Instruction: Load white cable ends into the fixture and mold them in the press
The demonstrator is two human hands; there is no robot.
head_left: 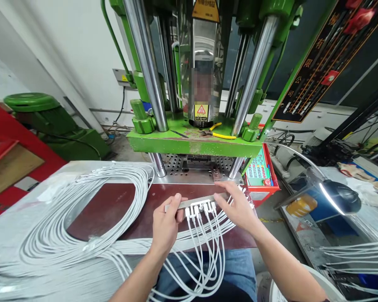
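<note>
Between my hands is a narrow metal bar [193,202], tilted slightly up to the right. Several white cable connectors [200,209] sit in a row along its near edge, and their white cables [208,256] hang in loops over my lap. My left hand [168,218] pinches the bar's left end between thumb and fingers. My right hand [234,205] is at the right end, with thumb and fingertips on the bar beside the last connector. Behind the bar is the lower plate [173,178] of a green press.
A large coil of white cable [129,226] lies on the left of the table. The press's green platen [192,144] carries yellow-handled pliers [223,136]. A red-framed control panel [258,170] stands to the right, near a lamp [340,197]. More white cables [359,256] lie at far right.
</note>
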